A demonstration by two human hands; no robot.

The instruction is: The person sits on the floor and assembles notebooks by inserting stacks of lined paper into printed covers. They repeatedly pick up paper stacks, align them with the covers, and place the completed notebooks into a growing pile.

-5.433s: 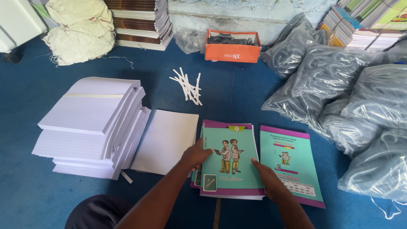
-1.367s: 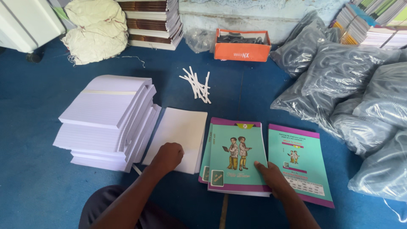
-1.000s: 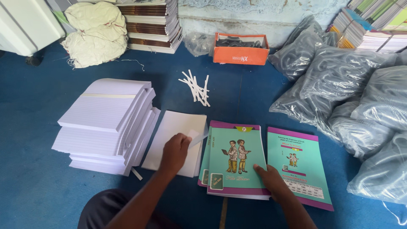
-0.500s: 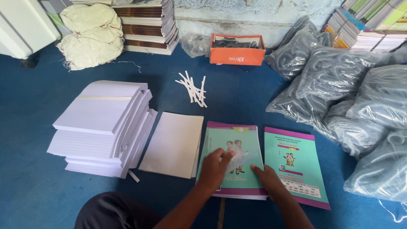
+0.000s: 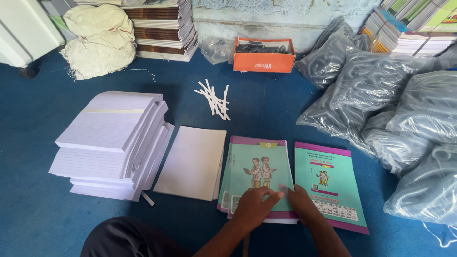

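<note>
Left hand and right hand flat on cover stack, fingertips overlapping, grip unclear.

L hand left the white sheet pile, came back onto the teal cover stack, fingers now pinching at its lower edge beside R hand. R hand shifted slightly inward.
</note>
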